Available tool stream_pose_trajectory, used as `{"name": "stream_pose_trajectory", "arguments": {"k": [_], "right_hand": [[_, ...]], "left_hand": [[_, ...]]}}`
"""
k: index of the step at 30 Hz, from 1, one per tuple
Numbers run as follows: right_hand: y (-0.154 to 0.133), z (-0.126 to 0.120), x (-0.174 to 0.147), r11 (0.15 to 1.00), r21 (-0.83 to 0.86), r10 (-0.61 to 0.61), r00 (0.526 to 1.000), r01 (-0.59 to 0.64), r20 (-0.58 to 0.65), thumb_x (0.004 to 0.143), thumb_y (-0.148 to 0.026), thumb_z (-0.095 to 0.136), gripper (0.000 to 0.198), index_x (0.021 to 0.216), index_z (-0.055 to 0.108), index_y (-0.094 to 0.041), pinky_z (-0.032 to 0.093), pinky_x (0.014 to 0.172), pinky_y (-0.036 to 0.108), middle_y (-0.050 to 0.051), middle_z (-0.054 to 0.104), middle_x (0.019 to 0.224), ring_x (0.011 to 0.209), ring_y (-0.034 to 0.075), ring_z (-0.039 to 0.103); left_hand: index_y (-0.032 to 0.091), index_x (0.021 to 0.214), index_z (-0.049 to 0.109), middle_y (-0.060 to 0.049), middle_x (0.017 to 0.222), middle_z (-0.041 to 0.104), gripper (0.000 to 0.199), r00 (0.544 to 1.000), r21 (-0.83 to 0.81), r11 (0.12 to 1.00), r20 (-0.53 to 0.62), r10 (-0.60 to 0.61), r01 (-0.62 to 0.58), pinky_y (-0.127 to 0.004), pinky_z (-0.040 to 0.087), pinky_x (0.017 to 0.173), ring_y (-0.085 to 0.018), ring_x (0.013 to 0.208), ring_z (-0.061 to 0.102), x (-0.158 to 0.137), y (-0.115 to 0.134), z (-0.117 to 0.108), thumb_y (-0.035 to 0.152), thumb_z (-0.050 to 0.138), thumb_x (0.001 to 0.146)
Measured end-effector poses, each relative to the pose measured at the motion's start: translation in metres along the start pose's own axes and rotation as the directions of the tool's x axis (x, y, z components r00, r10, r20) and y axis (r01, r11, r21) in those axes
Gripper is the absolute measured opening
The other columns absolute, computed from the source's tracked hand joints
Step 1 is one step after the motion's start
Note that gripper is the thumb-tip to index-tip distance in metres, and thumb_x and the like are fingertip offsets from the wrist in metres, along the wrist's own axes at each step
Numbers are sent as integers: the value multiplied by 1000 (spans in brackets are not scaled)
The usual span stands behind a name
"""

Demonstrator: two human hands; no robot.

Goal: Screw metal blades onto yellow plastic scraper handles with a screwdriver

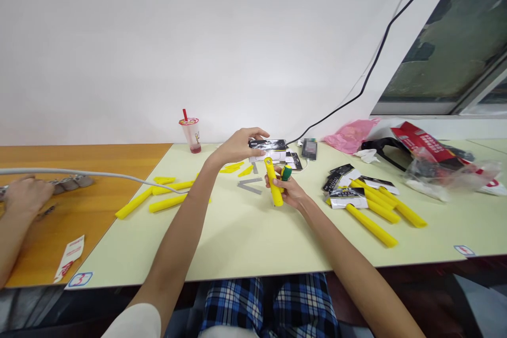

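My left hand (242,143) is closed on the left end of a black-and-white packaging card (273,144), over the back of the table. Just below and to the right, my right hand (292,191) grips a yellow handle (274,184) with a hole in its upper end. A green-ended object (285,172) shows in that same hand; its kind I cannot make out. Flat grey metal strips (250,187) lie on the table under the hands. Small yellow pieces (245,171) are beside them.
Yellow handles (137,203) lie on the left, and several carded ones (372,219) on the right. A drink cup (190,136) stands by the wall. Pink plastic (352,135) and a red package (425,142) sit back right. Another person's hand (27,195) is far left, near a grey cable (91,173).
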State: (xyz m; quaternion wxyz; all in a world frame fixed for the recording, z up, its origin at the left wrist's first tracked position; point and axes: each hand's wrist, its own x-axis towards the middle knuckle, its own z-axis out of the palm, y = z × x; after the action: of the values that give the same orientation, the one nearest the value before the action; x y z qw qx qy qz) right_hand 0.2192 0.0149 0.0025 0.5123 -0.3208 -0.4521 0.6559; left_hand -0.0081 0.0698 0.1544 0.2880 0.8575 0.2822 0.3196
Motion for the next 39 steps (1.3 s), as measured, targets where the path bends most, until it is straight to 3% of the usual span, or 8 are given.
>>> {"name": "stream_pose_trajectory", "arguments": {"k": [8,12,17,19,24,30,35,39], "right_hand": [[1,0,1,1000,-5,1,1000,-1,-30,55,-43,108,75,111,60,-28,17,39,17,1,73,90,74,19,73],[1,1,1,1000,6,-30,999,30,-39,54,-41,109,75,107,58,-29,18,39,16,-1,72,90,75,17,71],[0,1,1,999,-7,-36,999,36,-28,57,-45,107,70,106,61,-28,17,39,17,2,74,92,74,17,69],[0,1,1,999,-19,-34,999,33,-21,57,-45,107,67,106,65,-26,20,39,18,4,74,93,75,18,69],[3,1,4,998,-43,-48,999,49,10,53,-37,109,66,109,76,-23,44,53,24,7,77,97,82,20,69],[-2,-1,-1,997,-63,-27,996,33,90,69,-52,102,50,102,80,-21,41,52,24,9,78,98,85,19,67],[-11,1,-6,998,-65,17,986,-6,167,78,-60,94,50,98,79,-17,50,60,26,13,78,100,84,20,70],[-9,5,-6,999,-24,-43,992,46,119,69,-50,102,48,96,76,-21,49,59,26,8,78,95,78,18,68]], "left_hand": [[23,135,73,-12,140,74,62,986,82,997,168,-5,-9,-49,53,109,-35,128,68,-1,5,-1,45,87,79],[24,138,72,-11,147,71,65,982,176,984,187,-24,-10,-52,49,115,-38,136,64,-1,4,0,41,87,77],[24,137,71,-11,147,71,59,984,169,986,175,-17,-13,-49,51,112,-37,135,65,-2,9,6,32,80,79],[24,137,70,-11,143,72,59,984,149,989,178,-14,-13,-47,54,106,-36,130,68,-2,14,9,30,78,78],[22,124,72,-9,126,78,49,983,92,995,182,14,-31,-44,56,97,-31,114,73,-3,22,15,22,73,75],[21,100,74,-4,99,78,25,984,-37,999,173,43,-37,-41,55,86,-26,94,71,-3,15,8,23,73,76],[20,100,76,-8,108,77,24,994,-74,992,49,102,-98,-47,53,102,-27,106,71,-4,13,-8,26,80,77],[24,98,79,-12,131,70,17,988,-80,986,41,149,-146,-51,47,117,-33,145,55,-6,14,-12,23,78,80]]}}
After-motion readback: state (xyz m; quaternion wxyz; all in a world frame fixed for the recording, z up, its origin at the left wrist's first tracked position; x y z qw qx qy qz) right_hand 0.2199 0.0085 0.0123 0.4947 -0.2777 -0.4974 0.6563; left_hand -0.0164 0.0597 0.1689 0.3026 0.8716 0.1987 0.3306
